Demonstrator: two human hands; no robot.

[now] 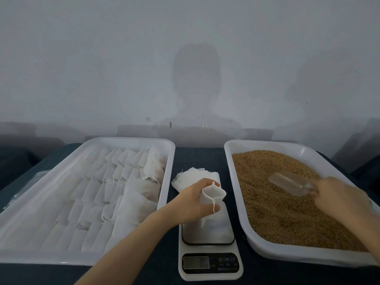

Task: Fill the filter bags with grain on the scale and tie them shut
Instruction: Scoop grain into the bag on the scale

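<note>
Directly in front of us sits the white digital kitchen scale (pixel 209 262), its display (pixel 196 262) facing us, though the digits are too blurred to read. Our left hand (pixel 193 199) reaches over the weighing platform, fingers curled round a white filter bag (pixel 212 195). The bag is upright with its mouth gaping open, and its drawstring (pixel 213 205) dangles over our fingers. Whether the bag's bottom touches the platform we cannot tell, since the hand hides it.

Just behind the hand, at the far end of the scale, lies a loose stack of empty bags (pixel 197 176) with frayed strings sticking out on its left.

Our right hand (pixel 339 199) grips the handle of a clear plastic scoop (pixel 292 183). The scoop lies low over the brown grain (pixel 273 202), bowl pointing away towards the far left. The grain fills most of the white tray on the right (pixel 228 153), leaving only the far corner bare.

On the other side of the scale stands the left tray (pixel 127 141) — white as well, and holding many more filter bags (pixel 98 194) laid flat in overlapping rows.

Both trays and the scale rest on a table (pixel 201 159) covered in dark blue cloth. Beyond it rises a pale grey wall (pixel 123 58), and a head-and-shoulders shadow (pixel 197 79) falls on it.
</note>
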